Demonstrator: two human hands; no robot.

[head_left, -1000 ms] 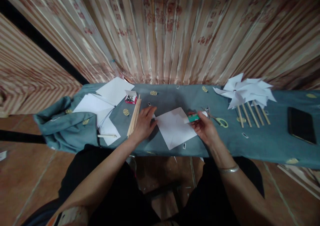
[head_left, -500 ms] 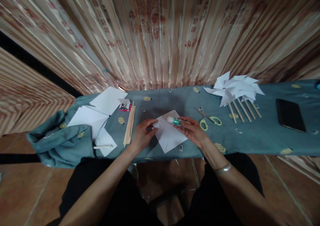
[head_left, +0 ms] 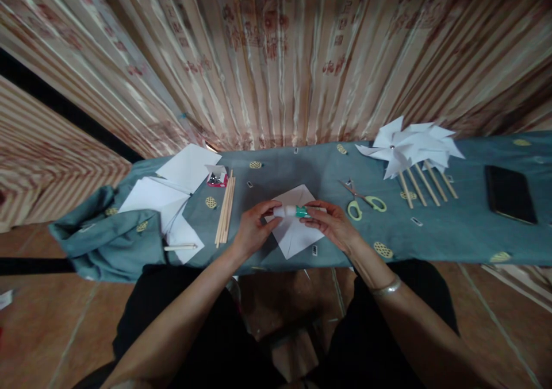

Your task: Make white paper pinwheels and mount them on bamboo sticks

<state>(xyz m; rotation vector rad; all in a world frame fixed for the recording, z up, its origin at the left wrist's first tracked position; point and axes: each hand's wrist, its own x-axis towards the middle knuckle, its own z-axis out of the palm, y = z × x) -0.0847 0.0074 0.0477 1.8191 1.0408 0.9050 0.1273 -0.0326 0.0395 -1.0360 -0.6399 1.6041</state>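
My right hand (head_left: 330,222) grips a green and white glue stick (head_left: 301,211) by its green end. Between the fingertips of my left hand (head_left: 254,223) is the pale glue stick cap (head_left: 279,211), which meets the glue stick's white end in line. Whether the cap is pushed fully on, I cannot tell. Directly below both hands a white square of paper (head_left: 293,239) with crease lines lies on the cloth, partly covered by my fingers. Scissors (head_left: 364,198) with light green handles lie spread just right of my right hand.
Wooden sticks (head_left: 225,208) and a small box of pins (head_left: 217,177) lie to the left, beside white paper sheets (head_left: 155,202) and a single stick (head_left: 181,247). Several paper pinwheels (head_left: 414,147) and a black phone (head_left: 511,193) rest on the right. A pleated curtain (head_left: 276,61) hangs behind.
My hands have come together above the paper. The cap in my left hand, apart from the glue stick before, now meets its white end. The view has shifted slightly.
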